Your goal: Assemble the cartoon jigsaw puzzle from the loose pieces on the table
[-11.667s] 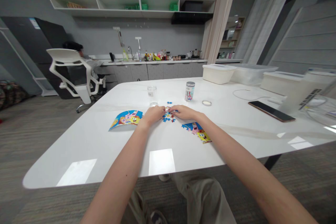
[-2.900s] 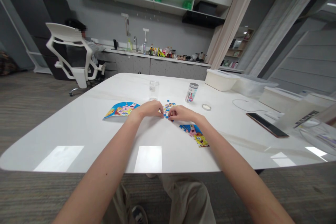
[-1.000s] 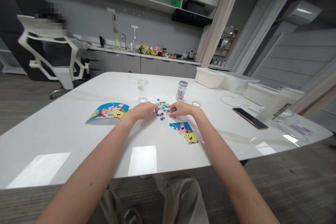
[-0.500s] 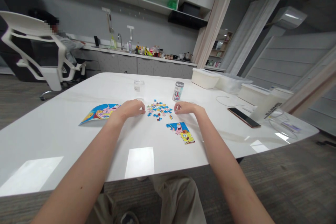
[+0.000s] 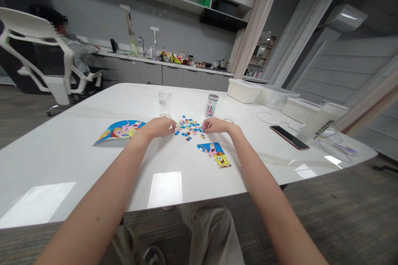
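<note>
Left hand [image 5: 160, 126] and right hand [image 5: 217, 125], apart, bracketed loose puzzle pieces [image 5: 188, 126], seemingly for easy reach; whether either pinched one was unclear. The joined section [image 5: 215, 154] lay nearer, rightward, probably flat to stay linked.

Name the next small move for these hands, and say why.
Probably have the right hand draw out a blue one of the loose pieces: it is at their right edge, and the joined puzzle section nearby has a jagged left side with blue along it.
</note>
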`<state>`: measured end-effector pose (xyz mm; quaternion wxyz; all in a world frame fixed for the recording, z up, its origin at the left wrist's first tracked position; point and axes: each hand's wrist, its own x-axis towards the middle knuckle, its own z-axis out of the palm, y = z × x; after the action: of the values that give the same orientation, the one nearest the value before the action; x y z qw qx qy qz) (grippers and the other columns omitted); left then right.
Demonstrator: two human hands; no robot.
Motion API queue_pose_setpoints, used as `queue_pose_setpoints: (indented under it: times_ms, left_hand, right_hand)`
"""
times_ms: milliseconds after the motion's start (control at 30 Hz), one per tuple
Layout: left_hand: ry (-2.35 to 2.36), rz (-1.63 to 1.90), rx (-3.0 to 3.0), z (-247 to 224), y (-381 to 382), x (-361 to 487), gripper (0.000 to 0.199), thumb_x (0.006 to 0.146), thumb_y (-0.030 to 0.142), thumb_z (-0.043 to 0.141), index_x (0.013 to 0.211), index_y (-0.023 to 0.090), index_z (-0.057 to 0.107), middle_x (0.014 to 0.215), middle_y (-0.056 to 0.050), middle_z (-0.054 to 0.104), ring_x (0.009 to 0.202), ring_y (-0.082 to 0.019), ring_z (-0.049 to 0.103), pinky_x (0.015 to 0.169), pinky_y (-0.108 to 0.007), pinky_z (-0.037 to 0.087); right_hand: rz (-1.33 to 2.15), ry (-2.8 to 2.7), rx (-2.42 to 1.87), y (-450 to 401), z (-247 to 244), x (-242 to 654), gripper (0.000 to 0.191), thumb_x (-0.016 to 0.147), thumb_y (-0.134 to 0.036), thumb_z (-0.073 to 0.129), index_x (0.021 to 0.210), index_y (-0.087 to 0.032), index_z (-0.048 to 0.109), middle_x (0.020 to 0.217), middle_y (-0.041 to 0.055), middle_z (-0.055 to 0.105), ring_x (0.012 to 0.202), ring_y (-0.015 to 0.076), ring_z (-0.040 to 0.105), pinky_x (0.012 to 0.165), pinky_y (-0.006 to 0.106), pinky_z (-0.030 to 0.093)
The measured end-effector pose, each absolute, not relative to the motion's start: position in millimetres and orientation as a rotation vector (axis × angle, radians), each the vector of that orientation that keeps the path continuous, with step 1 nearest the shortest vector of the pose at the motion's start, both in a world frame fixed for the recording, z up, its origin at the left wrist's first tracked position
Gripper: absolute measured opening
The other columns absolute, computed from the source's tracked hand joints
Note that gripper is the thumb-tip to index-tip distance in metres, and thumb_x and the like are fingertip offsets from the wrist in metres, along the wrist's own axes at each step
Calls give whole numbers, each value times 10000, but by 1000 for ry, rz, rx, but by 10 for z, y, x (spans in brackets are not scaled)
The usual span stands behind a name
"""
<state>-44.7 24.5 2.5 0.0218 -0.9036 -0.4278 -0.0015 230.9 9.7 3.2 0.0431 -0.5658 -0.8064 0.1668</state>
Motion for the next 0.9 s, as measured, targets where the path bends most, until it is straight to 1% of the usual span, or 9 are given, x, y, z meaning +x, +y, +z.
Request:
queue_pose_setpoints:
  times_ms: [133,267,367,467,567,667,767,900]
  left_hand:
    - [-1321,23,-2781,35,225,-438,292,866,283,462,1031,243,700,982,-86,695,895,-238,642,763,-310,476]
    - [-1344,20,-2745,50,213,-432,336,891,278,426,1121,247,670,1025,-97,690,920,-238,644,773,-308,477]
    - [-1322,-38,-2730,70,189,-405,358,921,273,376,1151,265,651,996,-93,696,891,-232,656,759,-306,473]
    - [-1230,-94,-2732,80,134,-326,361,948,312,348,1151,250,641,924,-100,704,866,-248,665,736,-318,471]
    - [-1132,-99,-2772,47,67,-203,348,950,360,373,1142,233,633,881,-104,706,833,-258,673,714,-323,471]
    - [-1048,-44,-2847,-25,23,-81,327,924,407,444,1122,231,636,908,-98,711,864,-253,675,732,-312,469]
    - [-1010,-14,-2888,-82,15,-16,318,915,401,456,1124,239,632,931,-91,713,873,-255,675,723,-310,470]
    - [-1067,-25,-2887,-89,35,-34,312,917,375,452,1140,246,629,934,-86,712,880,-256,675,729,-311,469]
  right_hand:
    - [534,-2464,-1658,91,75,2312,234,753,-45,603,951,-122,701,941,64,736,821,142,652,700,197,469]
    - [676,-2422,-1481,79,127,2313,233,778,-68,548,920,-123,725,923,56,748,850,148,664,761,220,484]
    - [733,-2384,-1423,73,140,2295,224,771,-92,560,913,-124,731,887,56,748,824,154,669,732,229,493]
    - [787,-2339,-1396,68,134,2261,215,763,-112,598,941,-126,717,850,50,743,775,148,670,695,231,501]
    - [861,-2287,-1373,69,117,2230,192,746,-89,613,912,-130,702,834,41,740,766,142,677,718,237,515]
    - [903,-2274,-1377,82,87,2211,195,740,-66,614,905,-132,694,847,39,743,771,141,683,736,245,524]
    - [820,-2335,-1420,104,47,2196,216,728,-54,623,914,-126,704,842,43,746,766,147,679,715,239,519]
    - [561,-2469,-1468,129,10,2170,225,713,-50,634,900,-126,736,882,54,753,813,160,672,722,218,496]
